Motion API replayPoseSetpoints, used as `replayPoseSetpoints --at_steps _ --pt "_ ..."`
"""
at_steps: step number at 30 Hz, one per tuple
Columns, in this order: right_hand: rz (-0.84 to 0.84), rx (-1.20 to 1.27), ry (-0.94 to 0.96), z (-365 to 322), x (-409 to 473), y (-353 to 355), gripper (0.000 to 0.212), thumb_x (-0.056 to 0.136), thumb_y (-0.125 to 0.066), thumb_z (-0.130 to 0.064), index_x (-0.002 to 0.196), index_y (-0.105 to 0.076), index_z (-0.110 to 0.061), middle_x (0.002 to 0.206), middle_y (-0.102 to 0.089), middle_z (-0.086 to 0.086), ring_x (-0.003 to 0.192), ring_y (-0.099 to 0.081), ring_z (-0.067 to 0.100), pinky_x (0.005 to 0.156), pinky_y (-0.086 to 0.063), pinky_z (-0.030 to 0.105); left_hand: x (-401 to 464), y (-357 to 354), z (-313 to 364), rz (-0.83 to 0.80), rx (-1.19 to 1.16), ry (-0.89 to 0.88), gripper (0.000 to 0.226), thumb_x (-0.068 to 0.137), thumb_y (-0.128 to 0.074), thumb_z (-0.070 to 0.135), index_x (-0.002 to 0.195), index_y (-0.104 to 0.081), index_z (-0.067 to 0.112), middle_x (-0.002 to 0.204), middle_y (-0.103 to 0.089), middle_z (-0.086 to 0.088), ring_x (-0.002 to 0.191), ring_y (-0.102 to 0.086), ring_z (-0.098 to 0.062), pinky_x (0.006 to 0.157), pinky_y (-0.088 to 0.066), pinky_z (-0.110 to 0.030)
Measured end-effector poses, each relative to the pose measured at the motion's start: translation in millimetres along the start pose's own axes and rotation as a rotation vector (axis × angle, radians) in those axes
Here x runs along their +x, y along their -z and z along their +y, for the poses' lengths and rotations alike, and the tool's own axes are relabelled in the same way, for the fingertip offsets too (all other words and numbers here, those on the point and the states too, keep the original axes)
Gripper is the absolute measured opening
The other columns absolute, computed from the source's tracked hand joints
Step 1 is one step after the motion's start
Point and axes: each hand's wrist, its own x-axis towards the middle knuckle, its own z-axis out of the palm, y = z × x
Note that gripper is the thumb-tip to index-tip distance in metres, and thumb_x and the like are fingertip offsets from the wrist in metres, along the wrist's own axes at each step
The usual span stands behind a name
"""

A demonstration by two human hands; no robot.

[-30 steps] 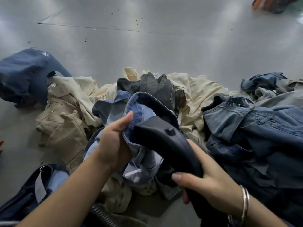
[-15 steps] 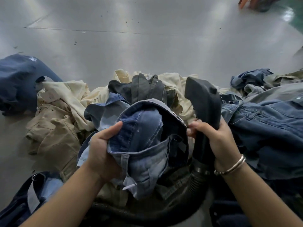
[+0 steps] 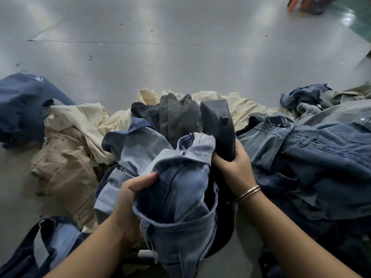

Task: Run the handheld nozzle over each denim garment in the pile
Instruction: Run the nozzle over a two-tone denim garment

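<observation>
A view from above looks down at two bare arms reaching into a heap of clothes on a grey, glossy floor. The left hand is clenched on a bunch of faded blue denim, thumb on top, fingers buried in the cloth. The garment is lifted in front of the person, its open hem or waistband gaping toward the camera. The right hand, with thin metal bangles on the wrist, is wrapped tight around the neck of a dark handheld nozzle. The nozzle stands upright, its wide flat head pointing up and away, just beside the upper edge of the held denim; whether the two touch is hard to tell. A ribbed hose shows low in the view, below the denim.

Around the hands the pile spreads out. Cream and tan garments lie to the left, a charcoal garment sits behind the nozzle, and a mass of darker blue denim fills the right side. A navy piece lies apart at far left, and another blue garment sits at lower left.
</observation>
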Motion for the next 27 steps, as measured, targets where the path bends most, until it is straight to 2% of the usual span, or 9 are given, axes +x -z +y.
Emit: replayPoseSetpoints --at_steps 2,4,7,11,14,17,19,23,27 --pt "-0.029 -0.029 -0.006 2 2 -1 0.034 0.075 -0.076 -0.005 0.098 -0.058 -0.024 0.097 -0.070 0.006 0.090 -0.065 0.018 0.085 -0.053 0.040 -2 8 10 -0.175 0.065 0.023 0.045 0.091 -0.043 0.009 0.130 -0.048 -0.012 0.131 -0.052 -0.030 0.124 -0.049 -0.041 0.109 -0.033 -0.047" --pt "-0.052 -0.073 -0.041 1 5 1 0.030 0.077 -0.072 -0.001 0.096 -0.059 -0.021 0.093 -0.070 0.004 0.086 -0.064 0.017 0.081 -0.052 0.035 -1 13 23 -0.254 0.259 0.048 0.054 0.085 -0.043 0.008 0.139 -0.043 0.002 0.136 -0.050 -0.026 0.126 -0.047 -0.040 0.107 -0.036 -0.046" --pt "-0.049 0.029 -0.164 -7 13 10 0.020 0.078 -0.067 0.003 0.081 -0.060 -0.016 0.065 -0.067 -0.009 0.062 -0.060 0.006 0.059 -0.050 0.022 -4 25 58 0.153 0.961 -0.113 0.059 0.077 -0.064 0.002 0.124 -0.058 0.037 0.119 -0.066 -0.009 0.110 -0.063 -0.024 0.085 -0.054 -0.030" --pt "-0.067 0.142 -0.281 -15 18 15 0.017 0.081 -0.063 0.003 0.070 -0.059 -0.010 0.049 -0.058 -0.010 0.046 -0.054 0.003 0.047 -0.045 0.017 8 25 46 0.345 1.532 -0.297 0.073 0.078 -0.052 -0.018 0.128 -0.045 0.035 0.108 -0.059 0.009 0.094 -0.059 -0.001 0.085 -0.048 -0.017" --pt "-0.089 0.210 -0.334 -18 15 9 0.012 0.077 -0.067 -0.002 0.070 -0.060 -0.007 0.057 -0.059 -0.001 0.057 -0.054 0.014 0.058 -0.045 0.027 15 23 1 0.313 1.738 -0.368 0.082 0.071 -0.055 0.012 0.146 -0.025 0.030 0.131 -0.050 0.012 0.116 -0.049 -0.003 0.094 -0.032 -0.006" --pt "-0.154 0.249 -0.375 -24 13 10 0.014 0.066 -0.069 -0.012 0.074 -0.061 -0.003 0.061 -0.058 0.003 0.056 -0.053 0.015 0.053 -0.046 0.023 15 14 -28 0.527 1.817 -0.442 0.103 0.078 -0.065 0.042 0.142 0.015 0.054 0.148 -0.038 0.011 0.120 -0.049 -0.015 0.086 -0.041 -0.026" --pt "-0.244 0.242 -0.388 -29 13 15 0.016 0.065 -0.066 -0.016 0.071 -0.060 -0.002 0.058 -0.058 0.002 0.054 -0.053 0.013 0.050 -0.046 0.021 16 12 -28 0.564 1.889 -0.565 0.095 0.081 -0.069 0.043 0.144 0.002 0.051 0.145 -0.042 0.010 0.110 -0.052 -0.016 0.077 -0.043 -0.028" --pt "-0.309 0.224 -0.341 -34 14 24 0.016 0.067 -0.063 -0.019 0.056 -0.059 -0.009 0.061 -0.059 0.001 0.055 -0.053 0.009 0.054 -0.045 0.020 22 7 -7 0.391 1.512 -0.328 0.020 0.082 -0.061 0.022 0.098 -0.072 0.026 0.097 -0.071 0.014 0.090 -0.063 -0.005 0.080 -0.046 -0.026" --pt "-0.193 0.125 -0.252 -25 19 24 0.035 0.084 -0.060 -0.004 0.051 -0.060 -0.014 0.058 -0.059 0.003 0.055 -0.055 0.011 0.059 -0.045 0.022 16 4 7 0.299 0.469 0.182 0.023 0.080 -0.061 0.017 0.068 -0.079 0.014 0.077 -0.075 -0.005 0.070 -0.073 -0.016 0.055 -0.054 -0.021"
